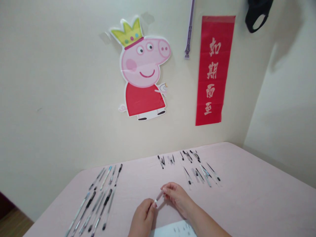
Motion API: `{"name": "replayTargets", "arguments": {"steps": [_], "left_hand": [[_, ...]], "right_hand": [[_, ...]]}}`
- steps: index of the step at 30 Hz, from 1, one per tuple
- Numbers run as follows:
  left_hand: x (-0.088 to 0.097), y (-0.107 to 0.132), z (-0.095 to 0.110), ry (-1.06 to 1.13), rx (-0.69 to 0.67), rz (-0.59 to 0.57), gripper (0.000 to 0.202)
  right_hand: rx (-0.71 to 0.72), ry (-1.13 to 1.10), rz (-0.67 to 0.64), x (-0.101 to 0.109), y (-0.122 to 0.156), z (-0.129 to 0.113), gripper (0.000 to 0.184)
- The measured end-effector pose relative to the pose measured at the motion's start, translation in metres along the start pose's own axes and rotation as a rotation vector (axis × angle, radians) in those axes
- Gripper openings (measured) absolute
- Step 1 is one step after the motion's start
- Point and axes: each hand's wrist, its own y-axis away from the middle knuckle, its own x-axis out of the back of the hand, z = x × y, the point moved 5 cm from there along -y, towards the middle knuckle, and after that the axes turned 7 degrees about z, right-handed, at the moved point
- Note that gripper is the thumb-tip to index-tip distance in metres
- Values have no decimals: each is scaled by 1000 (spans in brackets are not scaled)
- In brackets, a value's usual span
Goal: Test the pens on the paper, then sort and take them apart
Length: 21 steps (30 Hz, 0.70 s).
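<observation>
My left hand (143,215) and my right hand (176,197) meet low in the middle of the pink table (259,197). Between their pinched fingertips they hold a small clear pen part (158,197), each hand on one end. Several whole pens (98,197) lie in rows on the left of the table. Several small pen parts (195,168) lie in groups beyond my right hand, near the wall.
A white sheet of paper (176,228) lies at the near edge under my right forearm. On the wall hang a cartoon pig cutout (143,72), a red banner (213,69) and a black mask (258,14). The table's left edge drops to a wooden floor (12,223).
</observation>
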Motion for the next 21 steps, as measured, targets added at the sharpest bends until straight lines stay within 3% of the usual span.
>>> {"name": "replayTargets", "arguments": {"steps": [5,10,16,21], "left_hand": [[1,0,1,18,-9,20,38],[1,0,0,6,1,16,37],[1,1,2,-3,-1,8,36],[1,0,3,10,-2,10,36]], "right_hand": [[-38,-49,-67,-4,4,-4,36],[16,5,3,-2,3,-4,34],[-46,-31,-37,-4,6,-5,36],[0,-27,-26,-3,3,-4,36]]}}
